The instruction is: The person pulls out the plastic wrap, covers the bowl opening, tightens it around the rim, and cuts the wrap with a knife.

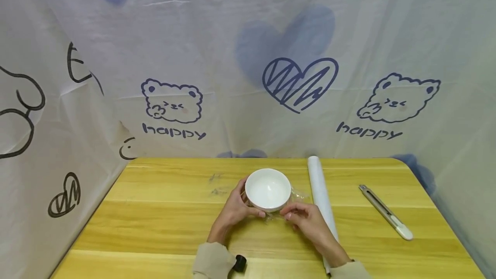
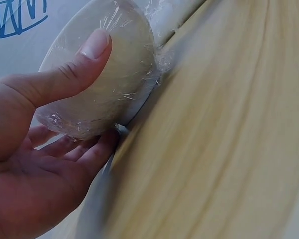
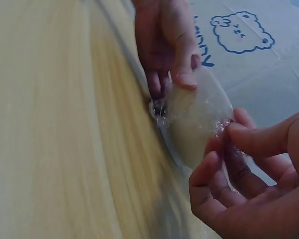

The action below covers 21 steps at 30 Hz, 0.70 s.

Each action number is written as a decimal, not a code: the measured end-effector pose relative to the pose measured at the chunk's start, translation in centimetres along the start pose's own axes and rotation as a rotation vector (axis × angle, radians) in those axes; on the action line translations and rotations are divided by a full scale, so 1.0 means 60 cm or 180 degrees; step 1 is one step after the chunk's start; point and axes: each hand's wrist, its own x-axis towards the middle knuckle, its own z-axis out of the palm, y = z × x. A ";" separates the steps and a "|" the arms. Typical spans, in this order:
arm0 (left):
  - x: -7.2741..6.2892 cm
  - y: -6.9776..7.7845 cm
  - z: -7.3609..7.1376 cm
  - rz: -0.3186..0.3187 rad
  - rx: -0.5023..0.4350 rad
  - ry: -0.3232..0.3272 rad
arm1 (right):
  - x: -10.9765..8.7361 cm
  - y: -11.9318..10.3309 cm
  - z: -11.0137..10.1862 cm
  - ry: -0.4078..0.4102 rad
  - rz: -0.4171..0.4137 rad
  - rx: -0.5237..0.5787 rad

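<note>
A white bowl [image 1: 268, 187] sits near the table's middle with clear plastic wrap [image 1: 299, 194] bunched around its sides. My left hand [image 1: 234, 208] holds the bowl from the left. Its thumb lies on the wrapped outer wall [image 2: 124, 74], while the other fingers reach toward the base. At the bowl's near right side, my right hand [image 1: 308, 222] pinches the crinkled wrap between thumb and fingertips. In the right wrist view, those fingers [image 3: 254, 139] are right at the rim, with loose film among them.
A long white roll [image 1: 320, 193] lies just right of the bowl, passing behind the right forearm. Farther right rests a utility knife [image 1: 385, 212] on the wooden table [image 1: 155, 223]. A printed cloth [image 1: 232, 111] hangs behind the table and along its sides.
</note>
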 end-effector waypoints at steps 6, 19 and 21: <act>0.000 0.002 0.002 0.0084 0.0130 -0.0072 | -0.002 0.005 0.003 -0.0146 -0.0267 -0.0402; -0.003 0.012 0.021 -0.0004 0.0548 0.0197 | -0.007 0.004 0.018 -0.0677 -0.0287 -0.0662; -0.001 0.011 0.020 0.0037 0.0464 0.0142 | -0.009 0.004 0.015 -0.0705 -0.0159 -0.0639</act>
